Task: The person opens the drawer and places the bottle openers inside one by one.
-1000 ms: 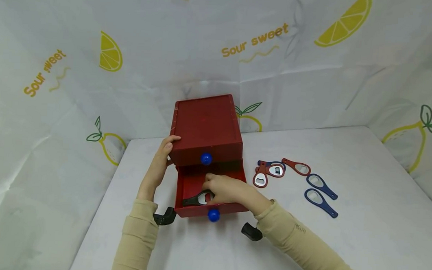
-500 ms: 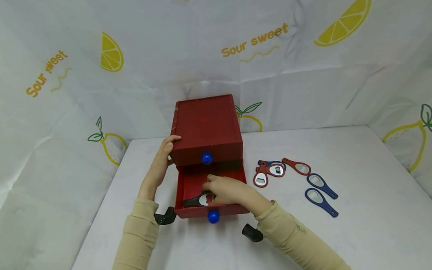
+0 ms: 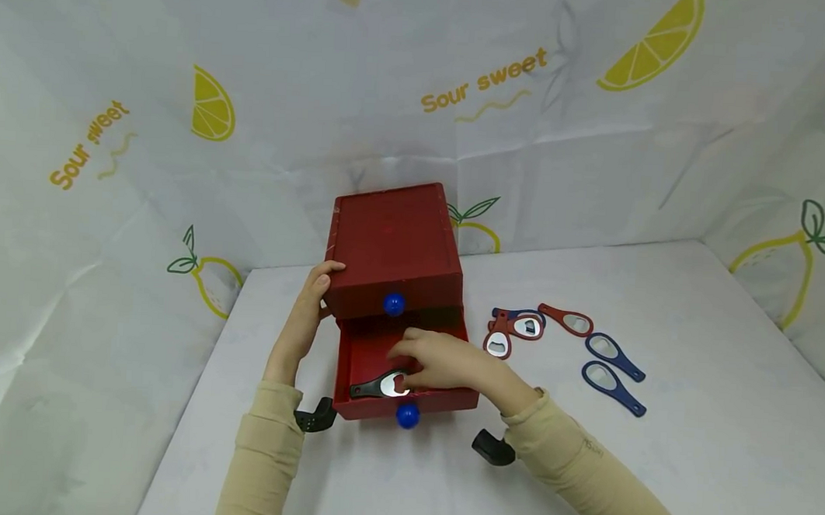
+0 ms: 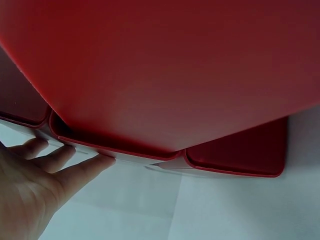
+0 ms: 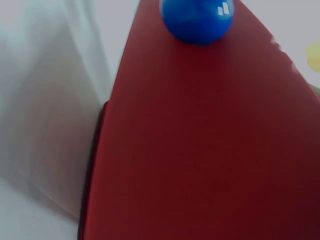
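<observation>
A red two-drawer box stands on the white table, its lower drawer pulled out. My left hand rests against the box's left side, fingertips at the top edge; in the left wrist view its straight fingers touch the side wall. Inside the drawer, near its front, lies a black bottle opener with a silver head. Over the opener's head is my right hand, fingers and thumb spread apart and holding nothing. The right wrist view has the red drawer front and a blue knob.
Right of the box lie several bottle openers: a red one, a blue one, another blue one, and an overlapping red and blue group. The upper drawer, with its blue knob, is closed. A lemon-printed cloth hangs behind.
My right hand has loosened from the black bottle opener and shifted slightly to the right, so more of the opener's silver head shows. My left hand has stayed on the box.
</observation>
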